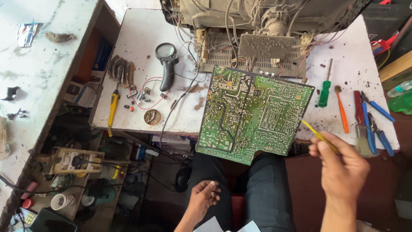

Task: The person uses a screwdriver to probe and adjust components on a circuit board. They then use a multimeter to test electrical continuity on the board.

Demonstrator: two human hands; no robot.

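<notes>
- Lower right of frame: right hand (343,169), grip closed on a thin yellow tool (319,136), its tip pointing up-left, just beside the right edge of the board.
- Centre: green circuit board (253,114), solder side up, overhanging the white tabletop (137,38) edge.
- Bottom centre: left hand (202,198), fingers loosely curled, holding nothing, resting on the lap.
- Upper left of centre: black magnifying glass (166,64).
- Right: green screwdriver (324,92), blue-handled pliers (377,129).

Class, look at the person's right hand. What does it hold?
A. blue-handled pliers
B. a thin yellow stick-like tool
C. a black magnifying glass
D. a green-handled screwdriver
B: the right hand grips a thin yellow stick-like tool whose tip points at the edge of the green circuit board.
</notes>
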